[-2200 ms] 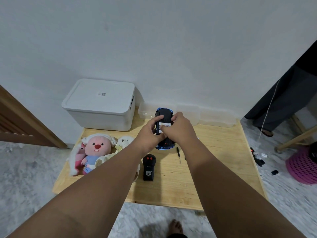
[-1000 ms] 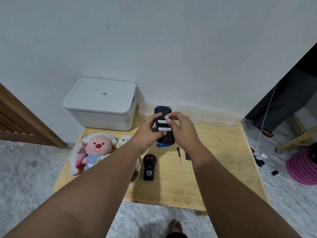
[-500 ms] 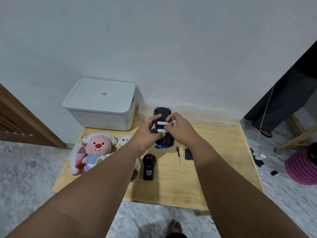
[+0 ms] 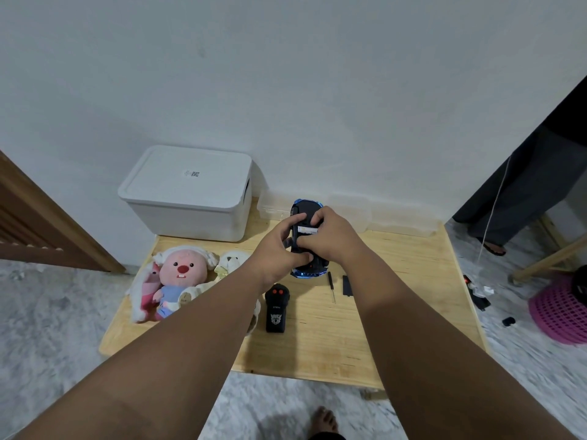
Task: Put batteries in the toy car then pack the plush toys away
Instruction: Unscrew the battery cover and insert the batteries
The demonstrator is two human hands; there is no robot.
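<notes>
- A plain white wall [image 4: 317, 90] fills the upper half of the view, and grey marbled floor [image 4: 47, 312] runs around the furniture.
- A low wooden table [image 4: 397, 328] stands against the wall. A brown wooden door [image 4: 38, 223] is at the left, and someone in dark trousers [image 4: 521, 192] stands at the right near a pink basket [image 4: 559, 312].
- A white lidded storage box [image 4: 187, 192] sits on the table's far left corner. Clear plastic containers [image 4: 397, 217] line the wall beside it.
- A pink plush [image 4: 178, 274] and a white plush [image 4: 232, 260] lie together at the table's left edge.
- The left hand [image 4: 276, 249] grips the left side of the toy car [image 4: 306, 208], thumb laid along the underside. The right hand [image 4: 330, 236] curls over its right side, with forefinger and thumb tips on a white battery [image 4: 307, 230].
- The car is held above the table's middle, between the two hands, belly up. It has a black underside and blue trim at both ends, and the battery bay is open.
- A black remote control [image 4: 277, 308] lies on the table below the hands.
- A small screwdriver [image 4: 331, 285] and a black battery cover [image 4: 347, 284] lie just beside each other to its right.
</notes>
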